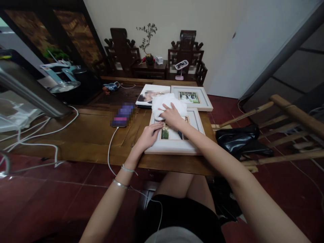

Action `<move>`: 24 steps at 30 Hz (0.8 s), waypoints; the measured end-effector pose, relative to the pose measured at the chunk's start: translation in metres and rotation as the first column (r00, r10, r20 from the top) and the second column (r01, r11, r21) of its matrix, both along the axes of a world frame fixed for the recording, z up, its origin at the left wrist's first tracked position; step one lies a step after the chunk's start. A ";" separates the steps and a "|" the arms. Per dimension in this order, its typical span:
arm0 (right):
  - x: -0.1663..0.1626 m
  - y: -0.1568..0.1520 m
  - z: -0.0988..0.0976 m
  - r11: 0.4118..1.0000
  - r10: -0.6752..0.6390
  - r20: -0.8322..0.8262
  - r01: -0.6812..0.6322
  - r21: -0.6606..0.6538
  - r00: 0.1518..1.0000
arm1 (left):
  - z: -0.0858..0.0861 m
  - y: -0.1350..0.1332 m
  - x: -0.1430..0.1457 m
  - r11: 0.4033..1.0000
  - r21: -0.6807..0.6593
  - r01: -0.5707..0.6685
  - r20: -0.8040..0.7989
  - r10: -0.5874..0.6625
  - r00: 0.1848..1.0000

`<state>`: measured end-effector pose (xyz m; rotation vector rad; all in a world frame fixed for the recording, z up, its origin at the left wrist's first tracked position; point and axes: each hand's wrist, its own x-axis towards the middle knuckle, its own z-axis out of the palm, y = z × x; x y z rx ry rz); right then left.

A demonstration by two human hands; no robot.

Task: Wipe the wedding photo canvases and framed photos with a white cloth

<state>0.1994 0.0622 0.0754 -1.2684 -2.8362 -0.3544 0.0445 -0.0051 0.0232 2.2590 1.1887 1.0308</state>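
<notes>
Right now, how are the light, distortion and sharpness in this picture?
Head view: dim light, white cloth standing out brightly; head view: grey cylinder stretched at the left edge, as by a wide lens; head view: phone pixelated, its screen unreadable.

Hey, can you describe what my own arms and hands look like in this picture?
Your left hand and right hand are ungloved, and no sleeves show on either forearm. On the left wrist is a thin, pale cord bracelet with a loose end, and below it, toward the elbow, a silver-coloured bangle. No jewellery shows on the right wrist.
</notes>
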 end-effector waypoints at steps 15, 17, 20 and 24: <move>0.114 -0.026 0.036 0.932 -0.350 0.144 0.359 -0.048 0.926 | -0.007 0.001 -0.004 0.999 0.021 -0.043 -0.078 0.045 0.996; 0.122 -0.044 0.037 0.948 -0.296 0.138 0.309 -0.079 0.945 | -0.009 0.002 -0.005 0.998 0.032 -0.059 -0.116 0.062 0.991; 0.124 -0.081 0.036 0.970 -0.200 0.108 0.213 -0.121 0.974 | -0.011 0.002 -0.005 0.995 0.041 -0.092 -0.176 0.098 0.979; 0.120 -0.139 0.044 0.956 -0.149 0.091 0.167 -0.240 0.985 | -0.012 0.003 -0.005 0.992 0.034 -0.120 -0.214 0.125 0.969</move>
